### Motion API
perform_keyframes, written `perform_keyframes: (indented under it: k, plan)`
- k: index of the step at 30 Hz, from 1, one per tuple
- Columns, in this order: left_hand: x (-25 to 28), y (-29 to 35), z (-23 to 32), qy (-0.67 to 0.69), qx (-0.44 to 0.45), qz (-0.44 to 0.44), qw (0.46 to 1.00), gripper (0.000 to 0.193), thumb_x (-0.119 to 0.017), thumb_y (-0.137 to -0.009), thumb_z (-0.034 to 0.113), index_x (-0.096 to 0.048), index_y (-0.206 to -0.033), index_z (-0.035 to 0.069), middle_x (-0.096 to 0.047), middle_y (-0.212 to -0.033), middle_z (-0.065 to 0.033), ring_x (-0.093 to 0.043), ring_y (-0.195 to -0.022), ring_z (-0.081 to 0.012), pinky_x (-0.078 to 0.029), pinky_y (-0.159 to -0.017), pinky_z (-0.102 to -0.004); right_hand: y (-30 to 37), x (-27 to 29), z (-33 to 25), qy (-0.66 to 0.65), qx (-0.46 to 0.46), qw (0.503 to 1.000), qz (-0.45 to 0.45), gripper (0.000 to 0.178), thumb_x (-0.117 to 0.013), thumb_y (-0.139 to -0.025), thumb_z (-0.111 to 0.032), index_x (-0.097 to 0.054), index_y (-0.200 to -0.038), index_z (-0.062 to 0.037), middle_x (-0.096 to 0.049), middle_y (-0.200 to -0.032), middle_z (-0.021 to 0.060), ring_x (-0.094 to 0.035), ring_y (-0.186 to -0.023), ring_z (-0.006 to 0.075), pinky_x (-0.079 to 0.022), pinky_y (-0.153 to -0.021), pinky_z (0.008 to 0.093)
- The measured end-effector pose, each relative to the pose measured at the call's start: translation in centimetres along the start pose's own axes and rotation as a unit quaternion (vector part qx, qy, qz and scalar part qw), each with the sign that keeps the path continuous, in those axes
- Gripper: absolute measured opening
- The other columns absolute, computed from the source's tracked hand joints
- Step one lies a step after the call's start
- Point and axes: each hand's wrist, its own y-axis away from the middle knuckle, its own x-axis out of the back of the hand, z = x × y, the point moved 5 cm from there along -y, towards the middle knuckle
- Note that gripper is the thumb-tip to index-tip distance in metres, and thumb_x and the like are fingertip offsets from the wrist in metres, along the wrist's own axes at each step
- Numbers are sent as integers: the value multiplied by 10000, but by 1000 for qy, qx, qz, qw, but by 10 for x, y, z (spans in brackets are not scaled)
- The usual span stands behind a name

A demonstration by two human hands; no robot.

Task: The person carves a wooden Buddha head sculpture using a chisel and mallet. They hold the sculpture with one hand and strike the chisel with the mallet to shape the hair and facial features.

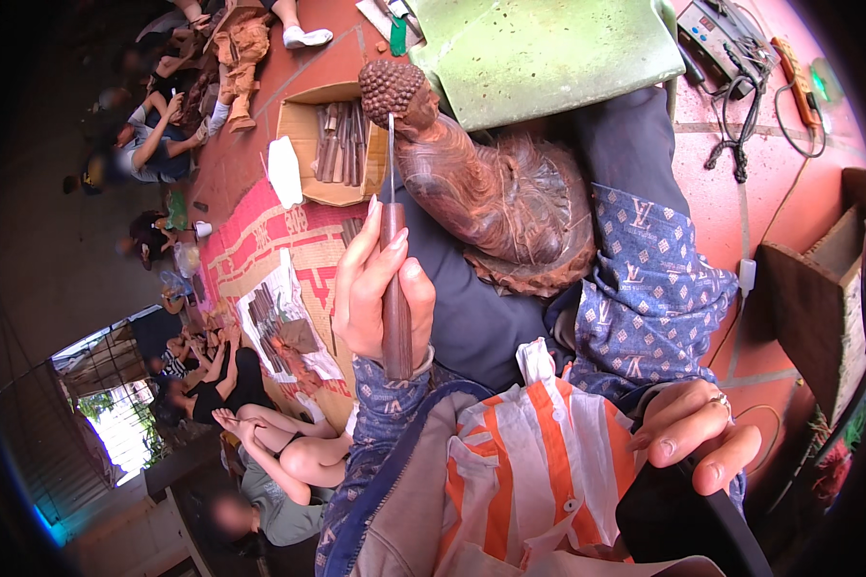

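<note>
Grip: the left hand (358, 300) is closed around a wooden-handled tool (395, 322), thumb and fingers along the handle, slim metal blade pointing up and away. Left of the grip: a row of hand tools (277, 332) lies on a white cloth (284, 271) on the floor. Beyond the grip, slightly left: a cardboard box (342, 196) holds more tools (342, 149). Directly ahead of the grip: the blade tip overlaps the head of the dark wooden statue (510, 202); contact cannot be confirmed from this view. Ahead and right of the grip: the statue's body leans across the lap. Status, by judgement: carving is well advanced. Head curls, robe folds and seated form are already cut; detail and finish work appear to be left, amount not determinable. The base edge looks coarse. Beyond the statue from the grip: a green-topped stool (548, 58). Far right of the grip, nearer the body: the right hand (688, 423) bends its fingers over a black object (688, 524); whether it grasps it cannot be told.
</note>
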Motion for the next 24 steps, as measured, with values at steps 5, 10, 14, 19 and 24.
perform_keyframes:
  k: [5, 10, 14, 19, 24]
  plan:
    - [5, -13, 13, -37, -2, -26, 999, 204, -580, -773, -15, -579, -977, -14, -583, -1057, -246, -631, -914, -293, -525, -780, -332, 1, 0, -3, -1, 1, 1000, 1, 275, -558, -876, -288, -505, -1105, -146, -584, -1055, 176, -597, -725, 246, -479, -527, 264]
    - [12, -26, 17, -37, 19, -50, 998, 178, -585, -768, -5, -590, -943, -32, -603, -1028, -239, -640, -894, -285, -519, -779, -326, 1, 0, -3, -4, -2, 1000, -6, 283, -570, -869, -279, -502, -1110, -147, -583, -1055, 174, -600, -730, 248, -478, -530, 267]
    - [17, -33, 16, -22, 21, -65, 997, 174, -582, -769, -4, -592, -940, -37, -609, -1011, -242, -639, -897, -287, -514, -782, -325, -1, 0, -3, -5, -3, 1000, -10, 291, -580, -864, -278, -501, -1112, -147, -582, -1058, 172, -601, -730, 248, -480, -534, 264]
    - [16, -35, 14, -9, 13, -66, 998, 174, -581, -775, -3, -589, -945, -36, -607, -1017, -247, -635, -910, -285, -506, -798, -331, 1, 0, -3, -2, -4, 1000, -5, 294, -585, -860, -275, -501, -1111, -148, -581, -1056, 171, -596, -735, 245, -485, -546, 262]
    - [17, -28, 2, 41, 56, -36, 997, 173, -585, -782, 1, -583, -952, -27, -604, -1036, -248, -627, -930, -283, -495, -822, -341, 0, -1, -2, -2, -5, 1000, -4, 286, -581, -864, -270, -502, -1110, -148, -582, -1053, 171, -594, -742, 244, -490, -553, 264]
